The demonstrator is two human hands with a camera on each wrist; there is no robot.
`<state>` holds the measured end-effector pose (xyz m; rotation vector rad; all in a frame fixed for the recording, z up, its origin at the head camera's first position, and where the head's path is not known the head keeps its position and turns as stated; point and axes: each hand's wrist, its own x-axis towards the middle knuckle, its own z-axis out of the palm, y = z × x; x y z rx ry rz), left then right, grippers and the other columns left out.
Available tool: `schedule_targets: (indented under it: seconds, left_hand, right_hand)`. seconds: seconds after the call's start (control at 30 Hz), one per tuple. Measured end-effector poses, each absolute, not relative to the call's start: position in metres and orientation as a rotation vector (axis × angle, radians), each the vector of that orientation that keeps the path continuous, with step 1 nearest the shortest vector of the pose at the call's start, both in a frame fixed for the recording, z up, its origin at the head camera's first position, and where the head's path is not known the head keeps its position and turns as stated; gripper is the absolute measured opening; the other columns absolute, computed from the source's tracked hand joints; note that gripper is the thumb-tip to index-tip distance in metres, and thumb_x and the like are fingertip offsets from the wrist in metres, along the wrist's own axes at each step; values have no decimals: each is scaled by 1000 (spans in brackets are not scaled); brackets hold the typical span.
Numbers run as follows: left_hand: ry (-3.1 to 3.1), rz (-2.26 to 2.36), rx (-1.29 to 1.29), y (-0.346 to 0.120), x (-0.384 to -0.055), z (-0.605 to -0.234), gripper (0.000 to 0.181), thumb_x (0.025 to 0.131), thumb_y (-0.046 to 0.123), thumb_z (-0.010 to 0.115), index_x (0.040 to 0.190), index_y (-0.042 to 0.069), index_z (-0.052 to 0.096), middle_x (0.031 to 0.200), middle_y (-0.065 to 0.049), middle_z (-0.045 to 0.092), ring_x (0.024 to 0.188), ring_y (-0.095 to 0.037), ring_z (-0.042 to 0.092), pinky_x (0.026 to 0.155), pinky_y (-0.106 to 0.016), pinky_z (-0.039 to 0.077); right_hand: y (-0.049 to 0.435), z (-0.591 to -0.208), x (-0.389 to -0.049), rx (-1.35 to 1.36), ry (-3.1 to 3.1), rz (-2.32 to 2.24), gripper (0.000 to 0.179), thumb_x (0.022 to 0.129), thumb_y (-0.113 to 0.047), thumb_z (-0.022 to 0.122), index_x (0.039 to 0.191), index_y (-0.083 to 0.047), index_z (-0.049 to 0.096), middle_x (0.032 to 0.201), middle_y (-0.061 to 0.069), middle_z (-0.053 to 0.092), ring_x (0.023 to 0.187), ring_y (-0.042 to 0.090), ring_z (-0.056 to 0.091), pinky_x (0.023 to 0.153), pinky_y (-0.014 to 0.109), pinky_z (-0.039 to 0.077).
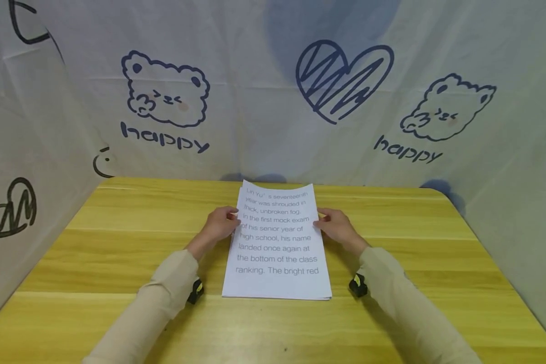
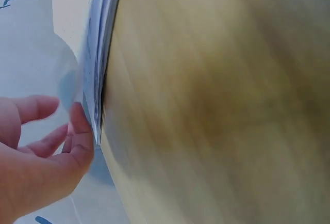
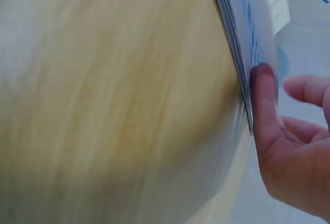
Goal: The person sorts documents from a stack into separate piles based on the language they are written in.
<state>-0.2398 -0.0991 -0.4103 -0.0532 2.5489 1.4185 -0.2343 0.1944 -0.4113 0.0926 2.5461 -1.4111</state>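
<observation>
A white stack of paper lies on the table, its top sheet printed with large grey English text. The far corners of that sheet curl upward, and its far edge dips in the middle. My left hand holds the left side of the sheet, above its middle. Opposite it, my right hand holds the right side at about the same height. Both wrist views show a finger against the sheet's side and the thumb side above it. Beneath, the layered edges of the stack show.
The yellow wood-grain table reaches back to a white cloth wall with drawn bears, a heart and "happy". Dark wrist devices with yellow marks sit under both beige sleeves.
</observation>
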Motion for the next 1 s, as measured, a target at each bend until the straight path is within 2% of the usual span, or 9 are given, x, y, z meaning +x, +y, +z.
schedule_targets:
  seconds: [0.13, 0.37, 0.73, 1.0]
  left_hand:
    - [2546, 1484, -114, -98, -242, -413, 38, 93, 1, 57, 130, -7, 54, 105, -18, 58, 89, -26, 57, 75, -30, 50]
    - [2393, 1688, -224, -102, -244, -415, 38, 92, -4, 58, 129, -8, 53, 105, -20, 59, 87, -26, 59, 79, -32, 53]
    - [2267, 1794, -199, -116, -246, -410, 39, 96, 2, 55, 133, -6, 51, 114, -23, 61, 91, -27, 64, 89, -38, 51]
    - [2264, 1845, -136, -132, -246, -409, 52, 95, 1, 56, 145, -1, 39, 121, -23, 55, 97, -27, 61, 93, -37, 49]
  right_hand:
    - [194, -412, -235, 139, 2529, -1467, 51, 95, -5, 57, 143, 4, 42, 105, 21, 60, 80, 23, 62, 67, 29, 55]
    - [197, -411, -234, 171, 2455, -1571, 50, 96, -6, 57, 143, 4, 42, 109, 22, 60, 84, 24, 63, 70, 28, 53]
    - [198, -404, -229, 203, 2397, -1733, 53, 94, -4, 59, 144, -2, 42, 111, 22, 61, 77, 20, 63, 67, 28, 53]
    - [185, -403, -226, 225, 2367, -1825, 54, 94, -5, 60, 146, -6, 43, 114, 21, 59, 81, 22, 62, 68, 28, 54]
